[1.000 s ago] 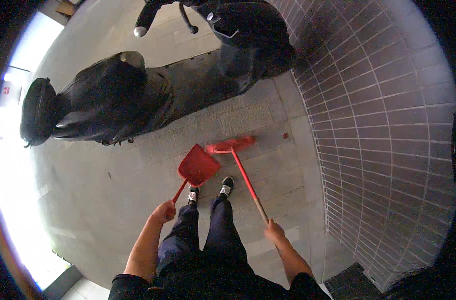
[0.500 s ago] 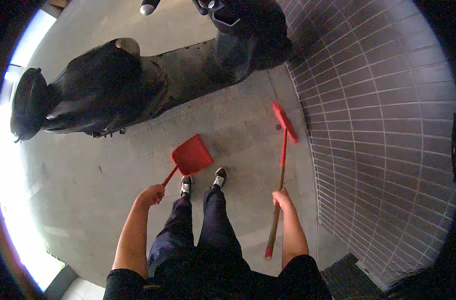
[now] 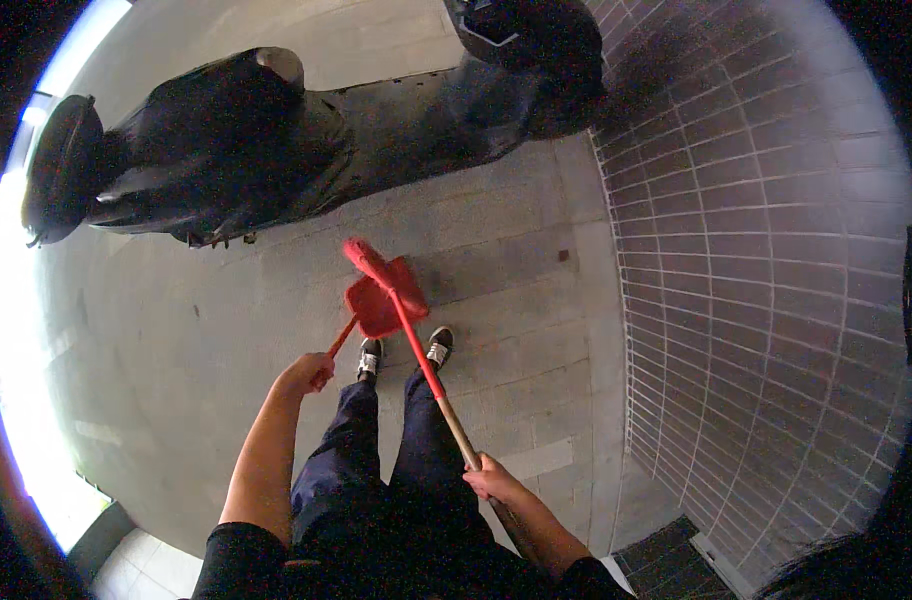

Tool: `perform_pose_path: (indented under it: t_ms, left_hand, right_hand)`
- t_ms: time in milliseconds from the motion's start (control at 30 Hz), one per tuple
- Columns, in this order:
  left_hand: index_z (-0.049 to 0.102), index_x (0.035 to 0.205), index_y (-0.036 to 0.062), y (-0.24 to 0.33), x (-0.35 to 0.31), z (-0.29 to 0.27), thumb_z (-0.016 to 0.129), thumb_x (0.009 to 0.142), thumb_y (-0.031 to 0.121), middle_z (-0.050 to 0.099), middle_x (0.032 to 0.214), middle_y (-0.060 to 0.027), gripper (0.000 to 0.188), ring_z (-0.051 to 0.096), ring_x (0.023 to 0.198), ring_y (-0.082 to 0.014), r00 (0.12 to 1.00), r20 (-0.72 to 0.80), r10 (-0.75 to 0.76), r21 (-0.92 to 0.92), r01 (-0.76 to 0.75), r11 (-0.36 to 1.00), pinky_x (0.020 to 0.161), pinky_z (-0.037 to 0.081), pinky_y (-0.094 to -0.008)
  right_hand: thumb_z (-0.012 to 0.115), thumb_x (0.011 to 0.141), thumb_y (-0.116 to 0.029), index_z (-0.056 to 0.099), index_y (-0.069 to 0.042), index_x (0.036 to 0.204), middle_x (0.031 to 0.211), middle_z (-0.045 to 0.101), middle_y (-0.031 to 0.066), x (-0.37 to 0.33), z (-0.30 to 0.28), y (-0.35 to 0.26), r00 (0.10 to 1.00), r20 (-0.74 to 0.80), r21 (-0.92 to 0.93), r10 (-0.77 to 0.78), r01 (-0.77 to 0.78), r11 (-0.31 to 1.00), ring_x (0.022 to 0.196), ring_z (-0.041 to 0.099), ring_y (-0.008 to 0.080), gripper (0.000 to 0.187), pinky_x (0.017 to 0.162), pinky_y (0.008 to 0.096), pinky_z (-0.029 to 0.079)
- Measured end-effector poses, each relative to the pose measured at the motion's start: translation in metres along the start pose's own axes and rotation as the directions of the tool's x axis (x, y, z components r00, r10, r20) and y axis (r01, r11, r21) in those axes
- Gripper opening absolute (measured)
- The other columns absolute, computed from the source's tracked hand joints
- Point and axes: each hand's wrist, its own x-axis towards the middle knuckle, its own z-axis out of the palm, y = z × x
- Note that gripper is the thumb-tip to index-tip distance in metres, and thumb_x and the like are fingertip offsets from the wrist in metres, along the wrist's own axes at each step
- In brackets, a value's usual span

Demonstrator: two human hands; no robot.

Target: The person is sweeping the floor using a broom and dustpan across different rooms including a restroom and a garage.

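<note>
My left hand (image 3: pixel 307 373) is closed around the handle of a red dustpan (image 3: pixel 378 318), whose pan is low in front of my feet. In my right hand (image 3: pixel 490 478) is the shaft of a broom (image 3: pixel 409 330), wooden near the hand and red lower down. The broom's red head (image 3: pixel 366 262) overlaps the far part of the dustpan in this view; whether they touch I cannot tell. The shaft slants from my right side up across my right leg.
A black scooter or motorbike (image 3: pixel 226 150) stands across the floor ahead. To the right rises a dark tiled wall (image 3: pixel 721 250). A small dark spot (image 3: pixel 564 256) marks the paved floor (image 3: pixel 521 330) near it. A dark mat (image 3: pixel 666 560) lies at the lower right.
The broom head has swung left from beside the wall to over the dustpan. My right hand has moved left and lower. The dustpan and left hand have barely shifted.
</note>
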Motion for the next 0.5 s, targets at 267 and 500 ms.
perform_pose_path:
  t_ms: [267, 500]
  left_hand:
    - [0.043, 0.054, 0.0089, -0.016, 0.012, -0.01, 0.054, 0.058, 0.01, 0.036, 0.044, -0.001, 0.013, 0.031, 0.033, -0.0122, 1.0, 0.027, 0.0, -0.169, 0.004, 0.986, 0.032, 0.025, -0.0269]
    - [0.041, 0.052, 0.0102, -0.007, 0.01, -0.006, 0.056, 0.057, 0.01, 0.035, 0.043, -0.0007, 0.016, 0.03, 0.033, -0.0116, 0.999, 0.033, -0.019, -0.06, 0.021, 0.998, 0.032, 0.023, -0.0274]
  right_hand:
    - [0.05, 0.071, -0.012, 0.034, -0.004, 0.084, 0.052, 0.042, 0.0027, 0.039, -0.043, -0.046, 0.876, -0.451, -0.374, -0.171, -0.012, 0.927, 0.039, 0.041, 0.0127, 0.022, 0.036, 0.028, 0.035]
    - [0.05, 0.069, -0.01, 0.034, -0.004, 0.084, 0.05, 0.04, 0.0024, 0.072, 0.01, -0.028, 0.954, -0.297, -0.275, -0.029, -0.056, 0.96, 0.036, 0.04, 0.0126, 0.022, 0.033, 0.0275, 0.033]
